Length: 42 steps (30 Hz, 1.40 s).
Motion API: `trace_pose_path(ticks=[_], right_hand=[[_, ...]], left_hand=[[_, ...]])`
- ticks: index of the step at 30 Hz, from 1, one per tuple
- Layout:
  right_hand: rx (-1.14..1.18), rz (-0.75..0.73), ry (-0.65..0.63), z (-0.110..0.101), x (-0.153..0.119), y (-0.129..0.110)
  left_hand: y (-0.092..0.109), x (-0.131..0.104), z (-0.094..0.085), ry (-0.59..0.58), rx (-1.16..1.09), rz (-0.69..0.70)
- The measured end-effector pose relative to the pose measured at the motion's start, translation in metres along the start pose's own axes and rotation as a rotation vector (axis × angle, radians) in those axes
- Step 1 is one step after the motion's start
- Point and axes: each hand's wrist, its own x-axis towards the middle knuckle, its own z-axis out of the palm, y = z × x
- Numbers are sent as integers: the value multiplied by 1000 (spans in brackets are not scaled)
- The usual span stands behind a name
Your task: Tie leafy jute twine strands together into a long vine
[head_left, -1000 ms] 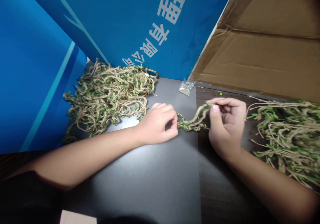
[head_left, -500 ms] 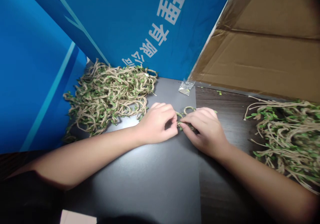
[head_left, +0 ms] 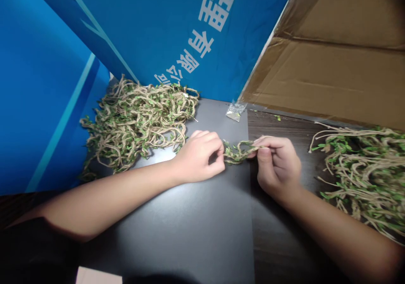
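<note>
A short twine cord with small green leaves (head_left: 239, 152) stretches between my two hands, curling into a loose loop. My left hand (head_left: 202, 156) pinches its left end, thumb and forefinger pressed together. On the other side my right hand (head_left: 278, 161) is closed, with the cord's right end between thumb and fingers. Left of my left hand lies a big tangled pile of leafy twine cords (head_left: 142, 119). Another heap of leafy twine (head_left: 370, 170), with loose pale ends, lies beyond my right hand and runs out of view.
A grey mat (head_left: 190, 229) covers part of the dark wood tabletop (head_left: 284, 246). Blue printed panels (head_left: 152, 31) and a cardboard sheet (head_left: 335, 73) stand at the back. A small clear plastic bag (head_left: 236, 111) lies near their corner. Pale card (head_left: 98, 275) shows at the bottom.
My right hand has moved to the right and turned, drawing the cord's end away from my left hand. More of the leafy cord now shows. My left hand stays in place.
</note>
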Motion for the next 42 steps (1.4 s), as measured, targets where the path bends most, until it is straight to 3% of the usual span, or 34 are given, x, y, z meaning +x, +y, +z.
trace_pose_path(ticks=[4,8,14,16,22,31,38,42], right_hand=[[90,-47,107,1,2,0],[-98,-147,152,-3,8,-5],[-149,-60,251,-4,5,-6],[-155,-53,209,-4,6,-5],[-397,-80,-80,-3,12,1],[-388,-100,-15,-3,11,-4],[-335,-232,-324,1,9,-5],[-327,-254,-362,3,7,-1]], left_hand=[[-1,-1,0,-1,-1,-2],[-1,-1,0,-8,1,-3],[-1,0,0,-33,16,-13],[-1,0,0,-44,19,-21],[0,0,0,-39,9,-5],[0,-1,0,-27,5,6],[1,-2,-2,-1,-13,24],[0,-2,-2,-14,-24,43]])
